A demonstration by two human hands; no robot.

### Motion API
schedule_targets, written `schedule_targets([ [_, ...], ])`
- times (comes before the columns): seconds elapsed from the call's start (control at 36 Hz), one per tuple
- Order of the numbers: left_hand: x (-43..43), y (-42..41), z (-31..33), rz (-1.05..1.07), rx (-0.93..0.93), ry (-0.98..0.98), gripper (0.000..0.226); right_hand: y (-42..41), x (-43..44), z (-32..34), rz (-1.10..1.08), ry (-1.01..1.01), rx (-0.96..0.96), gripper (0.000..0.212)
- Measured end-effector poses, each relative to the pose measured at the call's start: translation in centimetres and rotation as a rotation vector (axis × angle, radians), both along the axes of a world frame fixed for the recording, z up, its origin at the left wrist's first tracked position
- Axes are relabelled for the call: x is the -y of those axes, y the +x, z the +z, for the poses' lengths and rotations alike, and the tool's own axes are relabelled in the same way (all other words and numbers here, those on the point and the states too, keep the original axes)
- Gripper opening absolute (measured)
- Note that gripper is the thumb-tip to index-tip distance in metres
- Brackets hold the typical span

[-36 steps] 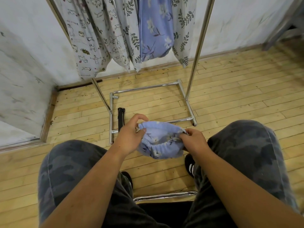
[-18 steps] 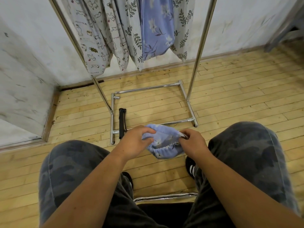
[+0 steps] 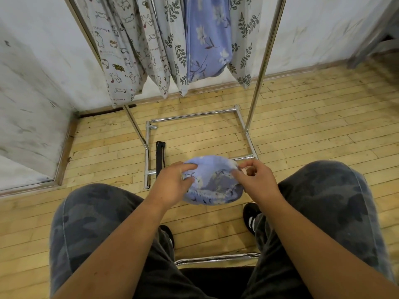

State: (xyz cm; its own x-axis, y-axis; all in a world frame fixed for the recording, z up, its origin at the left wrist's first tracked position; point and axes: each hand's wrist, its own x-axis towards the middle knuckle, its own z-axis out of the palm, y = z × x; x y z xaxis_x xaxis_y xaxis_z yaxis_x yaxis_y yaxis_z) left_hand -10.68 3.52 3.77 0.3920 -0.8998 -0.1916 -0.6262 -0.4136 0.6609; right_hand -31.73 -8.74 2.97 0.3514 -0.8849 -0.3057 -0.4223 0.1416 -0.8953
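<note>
A small blue floral cloth piece with a gathered elastic edge (image 3: 212,183) hangs between my knees, above the wooden floor. My left hand (image 3: 172,184) grips its left side, thumb on top and fingers curled under. Its right rim is pinched by my right hand (image 3: 257,180), fingertips tucked into the fabric. The cloth's underside is hidden from me.
A chrome clothes rack (image 3: 262,67) stands ahead with several printed cloths (image 3: 133,50) and a blue floral one (image 3: 206,37) hanging. Its base frame (image 3: 149,152) lies on the floor beside a black strap-like object (image 3: 159,156). White walls close the left and back. A chrome chair edge (image 3: 216,258) is below.
Both hands have shifted their hold on the blue cloth; it is now bunched tighter and turned, with the elastic edge facing me. The view tilted up slightly.
</note>
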Motion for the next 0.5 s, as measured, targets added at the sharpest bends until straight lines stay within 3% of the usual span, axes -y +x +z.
schedule_targets([
  [0.08,0.2,-0.6,0.2,0.001,-0.073,-0.033,0.040,0.3,-0.6,0.7,0.005,-0.030,0.151,0.007],
  [0.25,0.3,-1.4,0.2,-0.045,-0.169,-0.003,0.042,0.8,-1.5,1.7,0.085,0.062,0.347,0.032],
  [0.33,0.3,-1.6,0.5,-0.046,-0.197,0.001,0.043,1.0,-1.8,1.1,0.176,-0.003,0.301,0.030],
  [0.42,0.4,-1.7,0.6,-0.043,-0.228,-0.022,0.043,0.7,-2.1,0.1,0.362,-0.115,0.122,0.030],
  [0.5,0.3,-1.6,0.5,-0.027,-0.233,-0.040,0.042,0.5,-2.3,-0.2,0.470,-0.161,0.057,0.050],
])
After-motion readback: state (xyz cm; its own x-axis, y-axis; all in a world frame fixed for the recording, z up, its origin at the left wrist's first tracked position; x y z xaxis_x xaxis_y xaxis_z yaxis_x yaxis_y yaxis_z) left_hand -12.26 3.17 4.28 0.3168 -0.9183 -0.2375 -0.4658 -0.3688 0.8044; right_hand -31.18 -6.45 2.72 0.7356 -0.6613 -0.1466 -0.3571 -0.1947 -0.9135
